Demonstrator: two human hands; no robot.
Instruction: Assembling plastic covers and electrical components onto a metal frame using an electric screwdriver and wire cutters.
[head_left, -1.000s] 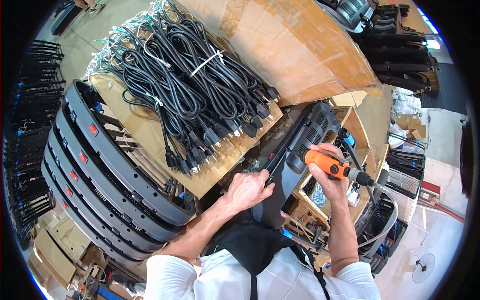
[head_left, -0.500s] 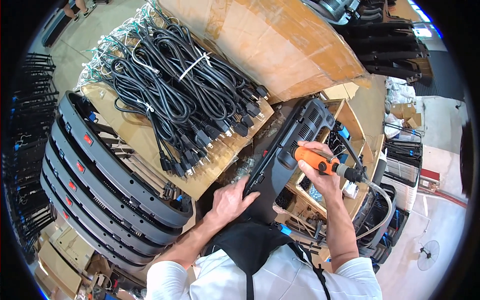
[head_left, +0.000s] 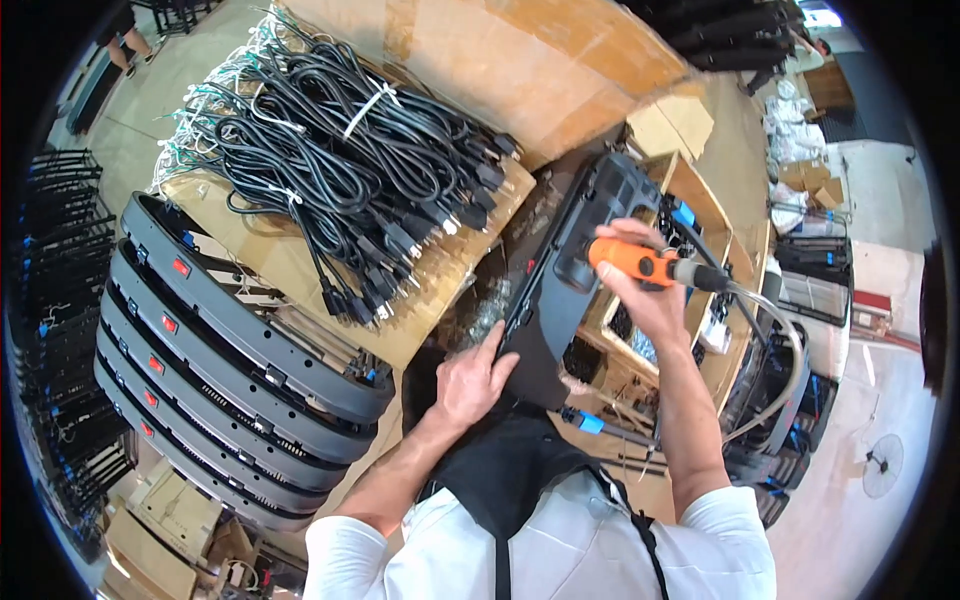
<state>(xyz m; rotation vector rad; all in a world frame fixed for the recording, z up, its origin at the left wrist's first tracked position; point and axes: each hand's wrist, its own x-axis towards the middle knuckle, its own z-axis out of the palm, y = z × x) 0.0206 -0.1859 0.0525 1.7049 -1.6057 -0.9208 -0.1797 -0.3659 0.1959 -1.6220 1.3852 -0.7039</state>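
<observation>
A long black plastic housing (head_left: 545,345) with vent slots lies slanted in front of me. My left hand (head_left: 468,385) rests at its left edge, index finger stretched along the rim and thumb spread over the surface. My right hand (head_left: 650,300) is wrapped round an orange air screwdriver (head_left: 628,260), held over the housing's right side. A clear air hose (head_left: 795,365) runs from the tool's grey and black rear end. The working tip is hidden. Just left of the housing sit small clear plastic bags (head_left: 487,308).
Bundled black power cords (head_left: 345,165) lie on a cardboard surface (head_left: 420,330) ahead. Stacked curved grey frames with red switches (head_left: 240,350) stand at left. A wooden parts box (head_left: 715,205) is right of the housing; a tall cardboard sheet (head_left: 520,70) rises behind. A fan (head_left: 882,466) stands far right.
The whole view has shifted slightly. My right hand and the screwdriver have moved a little away from me over the housing. My left hand stays at its left edge.
</observation>
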